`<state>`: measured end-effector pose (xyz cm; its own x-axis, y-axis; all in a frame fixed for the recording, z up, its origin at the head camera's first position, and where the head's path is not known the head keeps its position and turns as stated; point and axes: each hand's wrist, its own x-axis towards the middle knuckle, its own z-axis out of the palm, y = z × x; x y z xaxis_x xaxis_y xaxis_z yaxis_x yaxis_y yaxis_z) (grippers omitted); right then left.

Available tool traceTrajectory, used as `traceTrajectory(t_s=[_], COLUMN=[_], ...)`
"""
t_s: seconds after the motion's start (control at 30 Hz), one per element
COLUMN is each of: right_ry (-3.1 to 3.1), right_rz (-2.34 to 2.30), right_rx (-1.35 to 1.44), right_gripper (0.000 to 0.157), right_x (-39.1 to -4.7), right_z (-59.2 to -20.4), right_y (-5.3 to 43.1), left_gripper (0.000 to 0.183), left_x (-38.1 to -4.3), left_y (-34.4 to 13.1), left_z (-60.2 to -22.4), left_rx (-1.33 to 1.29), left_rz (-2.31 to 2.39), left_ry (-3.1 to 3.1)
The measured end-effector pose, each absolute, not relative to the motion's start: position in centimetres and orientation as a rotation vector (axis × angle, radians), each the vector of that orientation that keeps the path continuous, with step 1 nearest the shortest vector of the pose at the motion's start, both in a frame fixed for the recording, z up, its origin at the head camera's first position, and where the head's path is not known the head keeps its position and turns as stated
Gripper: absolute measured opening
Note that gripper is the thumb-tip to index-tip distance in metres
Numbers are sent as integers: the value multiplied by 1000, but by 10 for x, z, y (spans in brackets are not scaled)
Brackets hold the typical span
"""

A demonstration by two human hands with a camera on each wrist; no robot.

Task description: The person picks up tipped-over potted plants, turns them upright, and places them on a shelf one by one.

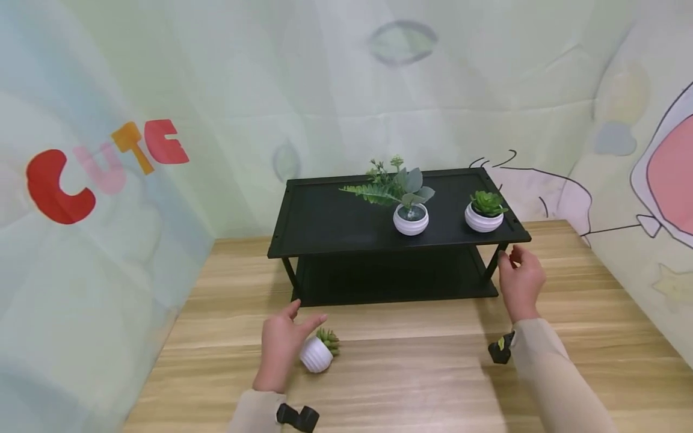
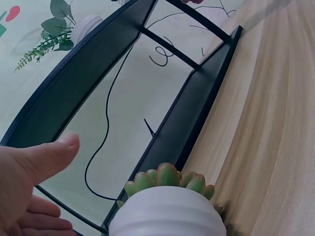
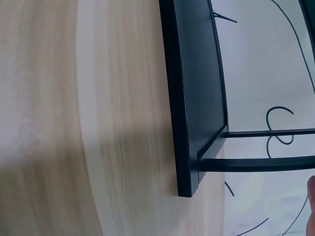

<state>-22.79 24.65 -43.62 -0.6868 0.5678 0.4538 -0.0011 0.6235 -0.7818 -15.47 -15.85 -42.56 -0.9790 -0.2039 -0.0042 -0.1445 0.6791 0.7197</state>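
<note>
A two-tier black shelf point(image 1: 335, 222) stands on the wooden table. My left hand point(image 1: 281, 340) is near its front left corner, thumb and fingers spread apart with nothing between them. Right beside that hand, a small succulent in a white ribbed pot point(image 1: 316, 355) lies tilted over; the left wrist view shows the same pot point(image 2: 167, 214) up close. My right hand point(image 1: 522, 281) is at the shelf's front right post point(image 1: 495, 263), fingers bent and thumb close to the post. Only a fingertip point(image 3: 311, 196) of it enters the right wrist view.
On the top tier are a leafy plant in a white pot point(image 1: 411, 222) and, at the right end, a green succulent in a white pot point(image 1: 483, 220). A printed cloth backdrop point(image 1: 238, 120) hangs behind and around the table point(image 1: 411, 373).
</note>
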Motion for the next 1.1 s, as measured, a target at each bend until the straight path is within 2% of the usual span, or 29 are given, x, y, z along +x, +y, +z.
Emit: traceTrajectory(t_s=[0.27, 0.53, 1.1], right_ry=[-2163, -2208, -2270], right_rz=[1060, 1010, 982], right_rx=[-444, -437, -460], right_gripper=[28, 26, 23], right_x=[-237, -241, -247], right_z=[-437, -436, -433], right_y=[247, 247, 249], left_gripper=[75, 82, 75], left_x=[-146, -138, -135], left_y=[-157, -157, -150], left_z=[-423, -427, -435], left_rx=[297, 184, 5], left_rz=[-1148, -1015, -806], left_ry=[-2918, -3002, -3102])
